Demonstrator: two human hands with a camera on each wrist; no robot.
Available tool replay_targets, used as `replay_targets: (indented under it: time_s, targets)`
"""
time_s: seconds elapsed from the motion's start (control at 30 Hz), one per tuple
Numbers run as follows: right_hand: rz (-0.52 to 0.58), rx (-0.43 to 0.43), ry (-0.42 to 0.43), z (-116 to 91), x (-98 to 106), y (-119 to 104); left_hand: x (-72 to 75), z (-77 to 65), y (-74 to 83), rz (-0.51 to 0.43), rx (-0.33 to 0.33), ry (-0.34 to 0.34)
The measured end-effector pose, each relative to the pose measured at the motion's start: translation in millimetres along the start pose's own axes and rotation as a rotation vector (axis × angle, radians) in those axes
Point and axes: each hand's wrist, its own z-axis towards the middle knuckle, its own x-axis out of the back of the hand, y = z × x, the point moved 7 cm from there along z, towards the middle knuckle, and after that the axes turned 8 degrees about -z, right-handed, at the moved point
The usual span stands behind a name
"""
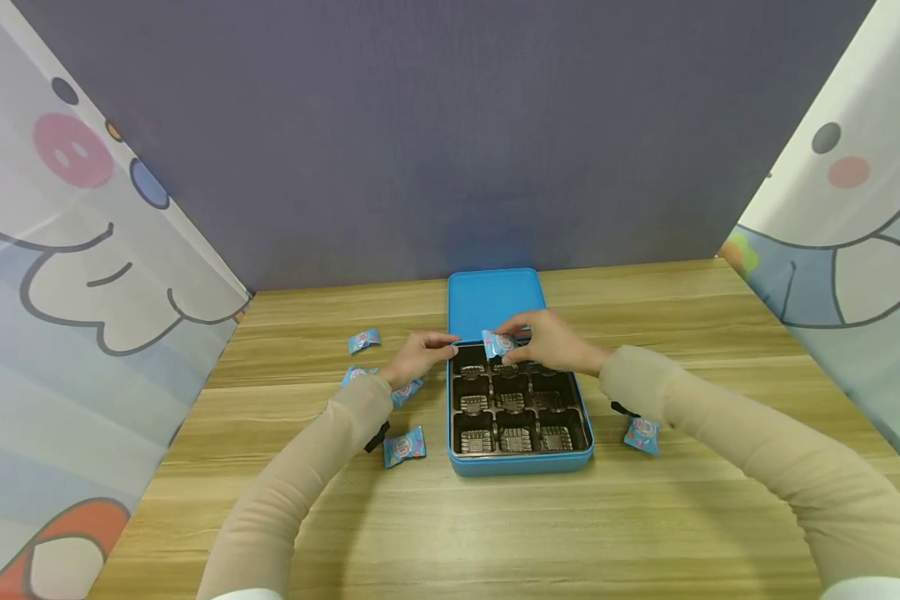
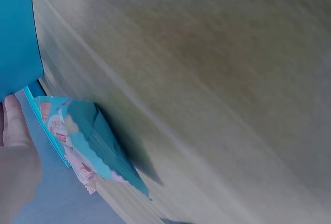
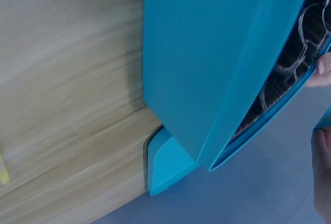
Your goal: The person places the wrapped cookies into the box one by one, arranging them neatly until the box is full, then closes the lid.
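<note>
A blue hinged tin box (image 1: 521, 467) stands on the wooden table, its lid (image 1: 495, 300) laid back behind it. Inside is a dark brown plastic tray (image 1: 492, 410) with several square compartments, and ribbed bottoms show in the front ones. At the box's back left corner, my left hand (image 1: 412, 360) holds the rim between thumb and fingers. My right hand (image 1: 557, 340) pinches a small blue wrapped candy (image 1: 498, 343) over the back row, hiding part of that row. In the right wrist view, the box's side (image 3: 201, 53) fills the middle, with my right hand (image 3: 321, 167) at the edge.
Several blue wrapped candies lie left of the box, including one at the back (image 1: 363, 340) and one near my left wrist (image 1: 405, 447). Another candy (image 1: 642, 435) lies to the right under my forearm. A grey panel (image 1: 450, 150) stands behind the table, with printed curtains (image 1: 67, 275) at both sides.
</note>
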Motion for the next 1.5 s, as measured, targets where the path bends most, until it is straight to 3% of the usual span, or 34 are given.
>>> replay_targets:
  time_s: [0.3,0.57,0.7,1.23,1.5]
  targets:
    - [0.088,-0.033,-0.013,10.4,-7.6,-6.0,2.4,2.0,-1.4,0.032,-0.008,0.02]
    - [0.16,-0.083,-0.014,14.0,-16.3,-4.5,8.0,15.3,-23.3,0.047,-0.03,0.058]
    - [0.191,-0.084,-0.024,17.6,-22.1,-6.1,8.8,16.2,-25.9,0.058,-0.027,0.071]
    - [0.186,-0.062,-0.051,34.4,-43.9,-6.0,5.4,13.3,-30.1,0.046,0.022,0.084]
    - [0.093,-0.014,-0.073,37.2,-49.2,-7.5,6.8,16.2,-25.3,0.034,-0.04,0.086]
